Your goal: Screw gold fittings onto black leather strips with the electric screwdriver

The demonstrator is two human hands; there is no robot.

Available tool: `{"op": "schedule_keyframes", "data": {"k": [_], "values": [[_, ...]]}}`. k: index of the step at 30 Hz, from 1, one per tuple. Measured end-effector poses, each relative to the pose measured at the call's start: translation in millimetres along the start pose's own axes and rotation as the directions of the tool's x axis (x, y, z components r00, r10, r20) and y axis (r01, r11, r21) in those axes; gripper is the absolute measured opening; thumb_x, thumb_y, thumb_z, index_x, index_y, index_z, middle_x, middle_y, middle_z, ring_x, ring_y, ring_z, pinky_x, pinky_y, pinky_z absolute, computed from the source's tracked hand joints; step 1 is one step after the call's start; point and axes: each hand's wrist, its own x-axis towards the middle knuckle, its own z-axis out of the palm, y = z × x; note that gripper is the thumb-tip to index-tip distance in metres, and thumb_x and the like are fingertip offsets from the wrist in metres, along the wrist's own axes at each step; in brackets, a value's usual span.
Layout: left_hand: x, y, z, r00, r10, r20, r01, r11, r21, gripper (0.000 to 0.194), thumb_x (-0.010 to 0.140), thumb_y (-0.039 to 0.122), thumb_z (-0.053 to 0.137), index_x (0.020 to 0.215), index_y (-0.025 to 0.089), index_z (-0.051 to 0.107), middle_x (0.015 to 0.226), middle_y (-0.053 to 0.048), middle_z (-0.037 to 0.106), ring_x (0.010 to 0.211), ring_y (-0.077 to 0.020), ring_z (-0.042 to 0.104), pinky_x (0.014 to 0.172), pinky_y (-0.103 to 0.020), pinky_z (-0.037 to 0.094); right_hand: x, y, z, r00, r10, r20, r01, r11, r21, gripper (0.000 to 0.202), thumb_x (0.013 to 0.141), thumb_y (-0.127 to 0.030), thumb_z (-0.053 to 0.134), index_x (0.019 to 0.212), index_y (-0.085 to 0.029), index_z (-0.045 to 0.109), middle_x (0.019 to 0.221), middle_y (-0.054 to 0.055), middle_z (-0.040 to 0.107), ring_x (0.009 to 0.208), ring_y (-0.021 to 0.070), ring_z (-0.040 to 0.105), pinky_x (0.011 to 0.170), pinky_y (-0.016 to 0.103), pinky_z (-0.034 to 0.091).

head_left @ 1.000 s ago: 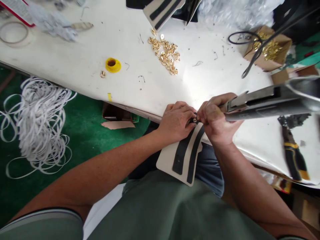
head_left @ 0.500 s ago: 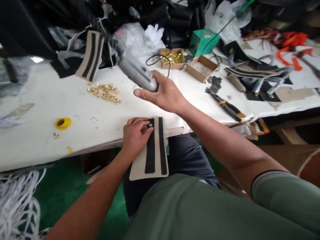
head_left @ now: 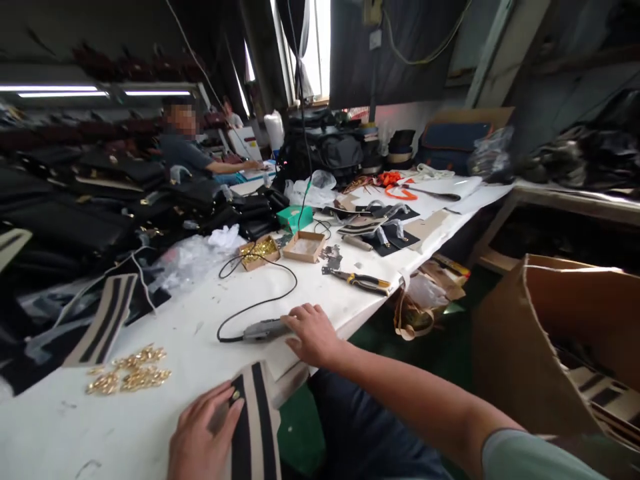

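Observation:
A beige panel with black stripes [head_left: 256, 420] lies at the table's front edge, its lower end cut off by the frame. My left hand [head_left: 203, 433] holds its left side, with thumb and forefinger around a small gold stud [head_left: 235, 395] near the top. My right hand [head_left: 317, 333] is closed over the right end of a grey corded power tool [head_left: 263, 330], which lies low at the tabletop. The hand hides the tool's working end. Its black cord [head_left: 260, 305] loops back across the table. Left of the panel sits a pile of gold metal fittings [head_left: 133, 370].
Pliers [head_left: 360, 281], an open cardboard box [head_left: 304, 247], a box of gold pieces [head_left: 259, 252] and a green box [head_left: 295, 218] stand beyond my right hand. Another striped panel [head_left: 103, 320] lies left. A large carton [head_left: 505, 347] is at right. A person [head_left: 187, 150] sits across.
My right hand has lowered the grey tool from the air to the table. The view has swung up and right. My left hand keeps hold of the striped panel.

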Motion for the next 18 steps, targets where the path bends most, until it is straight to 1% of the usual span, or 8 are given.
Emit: {"op": "schedule_keyframes", "data": {"k": [2,4,6,7,9,10,12,18], "values": [[-1,0,-1.2,1.000,-0.019,-0.005,0.019,1.000,-0.008,0.036,0.078,0.064,0.067,0.091,0.033,0.081,0.107,-0.001,0.083,0.108,-0.0353,0.075,0.102,-0.054,0.061,-40,6,3,0.990,-0.006,-0.143,0.027,0.989,0.147,0.030,0.099,-0.034,0.062,0.126,-0.023,0.069,0.115,0.010,0.073,0.109,0.0272,0.064,0.095,0.042,0.049],[-2,1,-2.6,0.999,-0.037,-0.013,0.037,0.999,-0.014,0.034,0.078,0.062,0.068,0.090,0.034,0.082,0.106,-0.001,0.083,0.107,-0.0351,0.075,0.101,-0.053,0.062,-89,19,15,0.976,0.094,-0.195,-0.026,0.946,0.324,0.023,0.102,-0.030,0.054,0.105,-0.025,0.076,0.096,0.007,0.075,0.093,0.0238,0.068,0.088,0.038,0.051],[-3,4,-4.3,0.999,-0.050,-0.019,0.050,0.999,-0.018,0.033,0.078,0.061,0.069,0.089,0.034,0.082,0.107,-0.001,0.083,0.107,-0.0348,0.076,0.100,-0.053,0.063,-138,40,36,0.957,0.272,-0.102,-0.219,0.905,0.365,0.027,0.099,-0.039,0.057,0.112,-0.029,0.078,0.113,0.008,0.077,0.108,0.0282,0.070,0.098,0.042,0.051],[-3,6,-5.3,0.998,-0.054,-0.020,0.054,0.998,-0.019,0.033,0.079,0.061,0.069,0.089,0.033,0.083,0.108,-0.002,0.083,0.108,-0.0346,0.076,0.100,-0.052,0.063,-160,53,48,0.919,0.392,-0.045,-0.351,0.864,0.360,0.039,0.094,-0.047,0.062,0.125,-0.029,0.075,0.128,0.010,0.074,0.123,0.0327,0.067,0.106,0.047,0.050],[-4,10,-7.3,0.998,-0.058,-0.020,0.058,0.998,-0.016,0.034,0.080,0.060,0.068,0.090,0.032,0.083,0.109,-0.003,0.083,0.108,-0.0345,0.076,0.100,-0.052,0.063,-192,77,71,0.781,0.602,0.165,-0.617,0.705,0.349,0.068,0.084,-0.059,0.064,0.141,-0.021,0.069,0.147,0.016,0.065,0.140,0.0394,0.058,0.116,0.050,0.046],[-4,12,-8.1,0.998,-0.059,-0.020,0.059,0.998,-0.012,0.034,0.080,0.060,0.068,0.091,0.032,0.084,0.109,-0.004,0.083,0.108,-0.0345,0.076,0.100,-0.052,0.063,-202,87,80,0.725,0.626,0.287,-0.687,0.629,0.363,0.077,0.084,-0.063,0.059,0.143,-0.015,0.068,0.149,0.018,0.064,0.143,0.0387,0.056,0.120,0.047,0.043],[-6,16,-9.3,0.998,-0.062,-0.020,0.062,0.998,-0.002,0.034,0.081,0.059,0.067,0.092,0.031,0.084,0.109,-0.005,0.083,0.108,-0.0347,0.076,0.099,-0.052,0.064,-210,101,93,0.714,0.576,0.398,-0.700,0.571,0.428,0.089,0.082,-0.069,0.052,0.146,-0.009,0.065,0.153,0.019,0.061,0.147,0.0358,0.053,0.125,0.040,0.038],[-11,23,-10.0,0.998,-0.035,-0.052,0.035,0.999,0.004,0.030,0.085,0.053,0.066,0.091,0.030,0.083,0.108,-0.006,0.083,0.108,-0.0344,0.076,0.099,-0.053,0.064,-196,98,89,0.716,0.556,0.422,-0.692,0.484,0.536,0.085,0.070,-0.073,0.062,0.130,-0.016,0.077,0.144,0.015,0.069,0.143,0.0395,0.056,0.124,0.041,0.041]]}}
